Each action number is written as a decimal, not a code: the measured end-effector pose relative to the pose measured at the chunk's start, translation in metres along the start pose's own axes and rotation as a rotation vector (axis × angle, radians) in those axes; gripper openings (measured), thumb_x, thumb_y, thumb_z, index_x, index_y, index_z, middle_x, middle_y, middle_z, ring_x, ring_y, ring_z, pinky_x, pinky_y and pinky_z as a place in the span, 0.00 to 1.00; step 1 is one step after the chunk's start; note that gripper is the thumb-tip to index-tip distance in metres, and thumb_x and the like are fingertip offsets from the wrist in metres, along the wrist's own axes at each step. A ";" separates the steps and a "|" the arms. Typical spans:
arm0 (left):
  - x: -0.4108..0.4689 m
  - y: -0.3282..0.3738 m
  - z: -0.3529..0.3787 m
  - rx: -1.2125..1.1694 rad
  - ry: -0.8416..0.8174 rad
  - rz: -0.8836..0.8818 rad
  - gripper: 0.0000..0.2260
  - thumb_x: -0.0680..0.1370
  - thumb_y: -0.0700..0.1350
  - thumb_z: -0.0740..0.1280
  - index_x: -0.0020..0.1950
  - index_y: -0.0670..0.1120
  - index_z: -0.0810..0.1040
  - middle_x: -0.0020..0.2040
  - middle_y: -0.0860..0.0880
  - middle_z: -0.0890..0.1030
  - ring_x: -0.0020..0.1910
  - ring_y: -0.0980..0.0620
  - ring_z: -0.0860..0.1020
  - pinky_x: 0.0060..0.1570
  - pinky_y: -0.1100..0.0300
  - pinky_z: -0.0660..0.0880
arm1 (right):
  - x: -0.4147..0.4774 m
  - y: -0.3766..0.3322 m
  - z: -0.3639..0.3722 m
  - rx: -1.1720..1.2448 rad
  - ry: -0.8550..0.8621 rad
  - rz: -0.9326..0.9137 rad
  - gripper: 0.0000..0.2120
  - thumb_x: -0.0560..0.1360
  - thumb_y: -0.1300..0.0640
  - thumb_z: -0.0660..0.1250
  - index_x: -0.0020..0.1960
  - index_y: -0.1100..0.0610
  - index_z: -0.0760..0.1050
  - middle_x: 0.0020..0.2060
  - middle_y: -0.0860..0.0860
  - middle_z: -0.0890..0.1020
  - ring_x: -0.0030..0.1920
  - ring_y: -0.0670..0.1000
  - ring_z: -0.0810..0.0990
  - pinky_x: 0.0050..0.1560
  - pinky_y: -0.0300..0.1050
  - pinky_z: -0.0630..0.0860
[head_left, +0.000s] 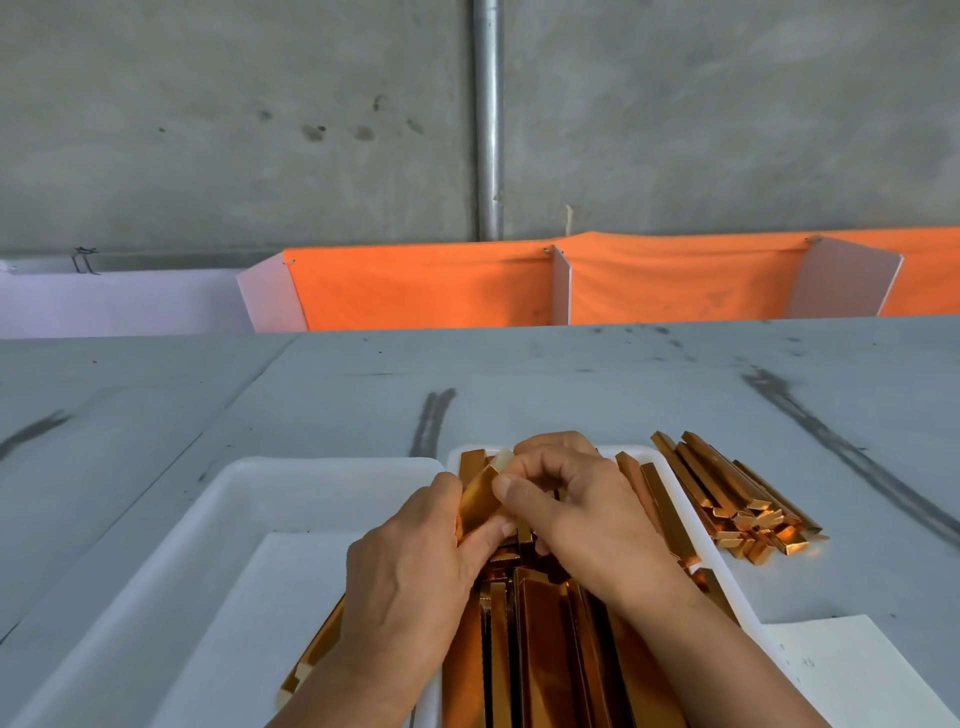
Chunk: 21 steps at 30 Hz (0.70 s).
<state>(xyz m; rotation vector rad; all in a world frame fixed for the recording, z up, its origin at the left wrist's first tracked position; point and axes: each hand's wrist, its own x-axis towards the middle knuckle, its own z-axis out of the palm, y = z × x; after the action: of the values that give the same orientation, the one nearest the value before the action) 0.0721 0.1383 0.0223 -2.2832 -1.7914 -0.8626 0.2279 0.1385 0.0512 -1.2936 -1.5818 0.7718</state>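
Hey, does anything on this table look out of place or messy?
The gold strip being pinched looks undamaged. The folded gold strips on the grey table lie fanned out, not squared. One stray gold piece sits in the left white tray, apart from the stock. Dark scuff marks streak the table.

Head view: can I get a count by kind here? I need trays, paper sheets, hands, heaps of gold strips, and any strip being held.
White trays: 2, left tray and right tray
Paper sheets: 2, left sheet and right sheet
Hands: 2, left hand and right hand
Heaps of strips: 2, tray heap and loose heap
Held gold strip: 1, pinched by both hands
Total: 9
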 end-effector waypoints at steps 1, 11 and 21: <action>-0.001 0.000 0.000 0.008 -0.006 0.005 0.25 0.65 0.74 0.38 0.44 0.56 0.58 0.32 0.58 0.67 0.27 0.60 0.68 0.27 0.70 0.58 | 0.000 0.000 -0.001 -0.052 0.005 -0.020 0.05 0.76 0.50 0.70 0.41 0.46 0.81 0.48 0.42 0.77 0.44 0.43 0.79 0.44 0.38 0.77; 0.001 0.000 0.004 -0.004 -0.031 0.004 0.26 0.64 0.74 0.37 0.45 0.57 0.59 0.33 0.59 0.68 0.29 0.61 0.70 0.28 0.71 0.58 | 0.001 0.005 -0.003 -0.121 0.069 -0.022 0.10 0.79 0.54 0.64 0.42 0.43 0.79 0.44 0.41 0.77 0.37 0.43 0.79 0.38 0.39 0.80; -0.004 -0.002 0.008 -0.136 -0.026 0.057 0.24 0.69 0.77 0.43 0.38 0.58 0.61 0.29 0.56 0.70 0.27 0.59 0.72 0.27 0.70 0.61 | 0.002 0.004 -0.009 -0.049 -0.025 -0.044 0.17 0.78 0.62 0.64 0.41 0.40 0.80 0.40 0.37 0.79 0.36 0.47 0.79 0.35 0.42 0.78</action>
<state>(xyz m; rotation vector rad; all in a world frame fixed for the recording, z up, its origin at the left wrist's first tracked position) 0.0729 0.1389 0.0135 -2.4254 -1.7188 -0.9776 0.2376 0.1405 0.0513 -1.2842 -1.6526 0.7283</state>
